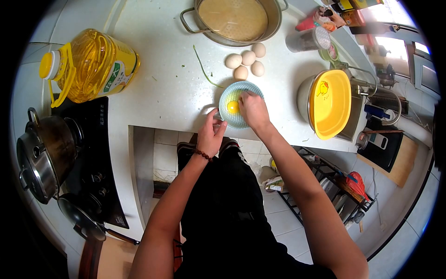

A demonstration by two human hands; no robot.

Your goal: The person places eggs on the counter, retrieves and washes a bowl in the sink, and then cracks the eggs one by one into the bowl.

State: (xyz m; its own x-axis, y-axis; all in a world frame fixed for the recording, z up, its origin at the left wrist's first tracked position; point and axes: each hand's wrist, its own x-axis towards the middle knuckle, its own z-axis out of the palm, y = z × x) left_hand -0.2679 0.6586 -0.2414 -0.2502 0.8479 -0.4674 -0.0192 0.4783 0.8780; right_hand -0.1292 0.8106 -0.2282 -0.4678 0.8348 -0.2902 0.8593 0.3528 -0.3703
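A light blue-green bowl (pixel 226 90) stands near the counter's front edge with a raw egg yolk (pixel 233 107) in it. My left hand (pixel 211 136) is at the bowl's lower left side, its thumb and fingers closed on the rim or a small handle there. Over the right part of the bowl, my right hand (pixel 253 110) is closed, knuckles up. Whatever its fingers hold, if anything, is hidden beneath the hand. Just beyond the bowl lie several whole eggs (pixel 248 57) in a loose group.
A wide metal pot (pixel 204 29) stands at the back. To the left are a large oil bottle (pixel 95 65) and a black stove (pixel 104 153) with a lidded pot (pixel 44 153). On the right, a yellow basin (pixel 331 111) leans by the sink. A green stalk (pixel 202 67) lies on the counter.
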